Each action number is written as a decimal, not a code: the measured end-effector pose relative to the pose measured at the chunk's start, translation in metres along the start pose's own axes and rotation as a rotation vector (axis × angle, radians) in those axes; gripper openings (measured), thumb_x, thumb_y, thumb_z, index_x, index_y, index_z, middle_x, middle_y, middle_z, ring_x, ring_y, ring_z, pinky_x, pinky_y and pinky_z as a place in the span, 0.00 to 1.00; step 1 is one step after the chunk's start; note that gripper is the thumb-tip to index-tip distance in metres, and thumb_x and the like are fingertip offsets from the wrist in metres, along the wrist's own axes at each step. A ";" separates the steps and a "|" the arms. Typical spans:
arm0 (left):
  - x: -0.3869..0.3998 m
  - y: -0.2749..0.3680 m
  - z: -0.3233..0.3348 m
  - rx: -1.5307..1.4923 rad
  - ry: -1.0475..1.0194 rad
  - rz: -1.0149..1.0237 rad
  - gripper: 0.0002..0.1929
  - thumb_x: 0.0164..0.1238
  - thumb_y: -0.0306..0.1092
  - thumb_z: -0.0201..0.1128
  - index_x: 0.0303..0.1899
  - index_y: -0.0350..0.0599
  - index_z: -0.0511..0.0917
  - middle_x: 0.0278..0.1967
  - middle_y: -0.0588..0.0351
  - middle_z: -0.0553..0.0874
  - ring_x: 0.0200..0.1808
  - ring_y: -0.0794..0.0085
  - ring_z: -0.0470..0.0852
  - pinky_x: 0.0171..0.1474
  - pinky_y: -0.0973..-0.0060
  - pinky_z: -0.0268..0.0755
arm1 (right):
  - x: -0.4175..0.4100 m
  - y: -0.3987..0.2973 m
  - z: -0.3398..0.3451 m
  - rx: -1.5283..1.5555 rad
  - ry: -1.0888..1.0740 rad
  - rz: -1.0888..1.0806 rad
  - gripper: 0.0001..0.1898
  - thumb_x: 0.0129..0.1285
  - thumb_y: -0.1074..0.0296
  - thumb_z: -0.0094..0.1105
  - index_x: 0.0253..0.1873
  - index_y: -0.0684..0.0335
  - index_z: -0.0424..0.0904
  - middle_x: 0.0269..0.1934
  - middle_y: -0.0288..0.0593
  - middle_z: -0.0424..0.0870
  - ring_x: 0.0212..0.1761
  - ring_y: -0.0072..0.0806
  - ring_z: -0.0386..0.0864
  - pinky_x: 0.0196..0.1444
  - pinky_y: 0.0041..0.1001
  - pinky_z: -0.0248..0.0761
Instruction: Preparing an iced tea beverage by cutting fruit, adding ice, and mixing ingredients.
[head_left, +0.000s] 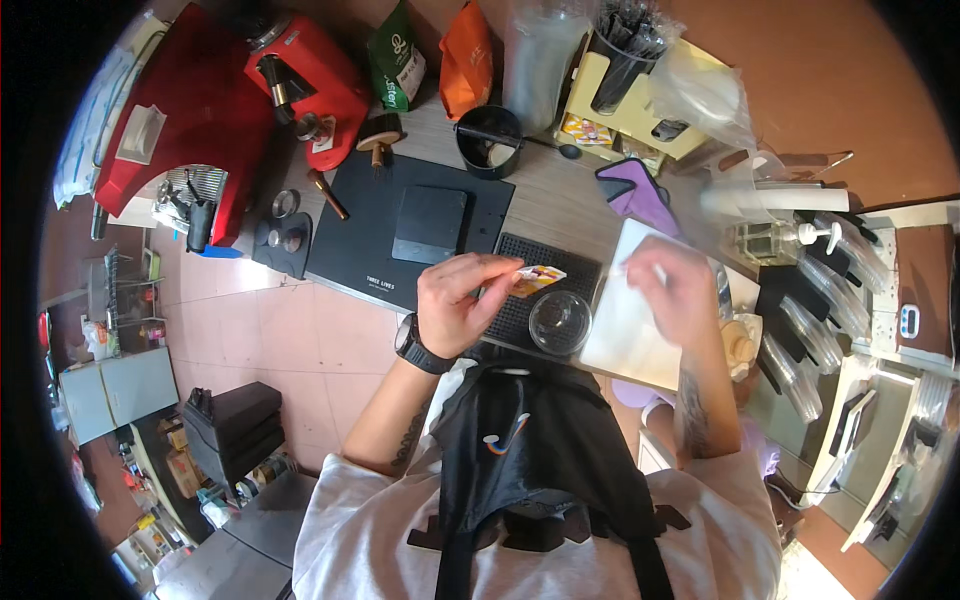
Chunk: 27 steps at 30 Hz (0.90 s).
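Observation:
My left hand (461, 300), with a watch on its wrist, pinches a small printed sachet (541, 279) between thumb and fingertips. The sachet is yellow, white and purple and sits over a black ribbed bar mat (551, 251). Just in front of it, a clear round cup (560, 322) stands on the mat's near end; I cannot make out any contents. My right hand (671, 281) is raised above a white board (626, 330). It is motion-blurred, with fingers bent, and whether anything small is between them is unclear.
A black scale (429, 223) lies on a dark mat (345, 240). Behind are a black knock box (487, 142), a purple cloth (637, 195) and a yellow organizer (630, 90). A red espresso machine (202, 97) stands left; a pump bottle (780, 238) and stacked clear cups (814, 322) are right.

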<state>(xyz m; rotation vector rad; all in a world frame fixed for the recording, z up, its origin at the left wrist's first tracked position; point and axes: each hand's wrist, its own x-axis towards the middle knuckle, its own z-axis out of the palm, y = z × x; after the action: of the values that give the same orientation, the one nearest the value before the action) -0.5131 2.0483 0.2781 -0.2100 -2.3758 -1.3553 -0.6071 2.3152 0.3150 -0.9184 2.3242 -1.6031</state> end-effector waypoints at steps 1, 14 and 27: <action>-0.003 0.003 0.002 0.001 -0.003 0.007 0.09 0.62 0.23 0.72 0.44 0.40 0.89 0.38 0.50 0.92 0.34 0.66 0.91 0.39 0.74 0.81 | -0.003 0.028 0.003 -0.089 0.090 0.123 0.06 0.69 0.73 0.62 0.39 0.69 0.84 0.30 0.42 0.85 0.32 0.25 0.82 0.39 0.25 0.74; -0.024 -0.002 0.039 -0.801 0.054 -0.613 0.09 0.69 0.25 0.72 0.47 0.32 0.86 0.39 0.52 0.92 0.38 0.77 0.89 0.43 0.82 0.81 | -0.005 0.155 0.023 -0.582 0.015 0.450 0.12 0.66 0.61 0.66 0.37 0.64 0.86 0.32 0.56 0.86 0.37 0.53 0.86 0.46 0.44 0.79; -0.023 0.008 0.049 -0.848 0.019 -0.527 0.07 0.70 0.24 0.70 0.46 0.33 0.85 0.41 0.51 0.91 0.41 0.75 0.89 0.48 0.78 0.82 | -0.031 0.010 0.025 0.331 0.072 0.122 0.12 0.76 0.74 0.55 0.59 0.66 0.84 0.38 0.39 0.87 0.36 0.20 0.83 0.39 0.22 0.78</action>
<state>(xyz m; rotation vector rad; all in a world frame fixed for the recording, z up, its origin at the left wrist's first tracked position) -0.5022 2.0961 0.2527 0.2248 -1.7446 -2.5339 -0.5744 2.3161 0.2895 -0.6430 2.0240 -1.9161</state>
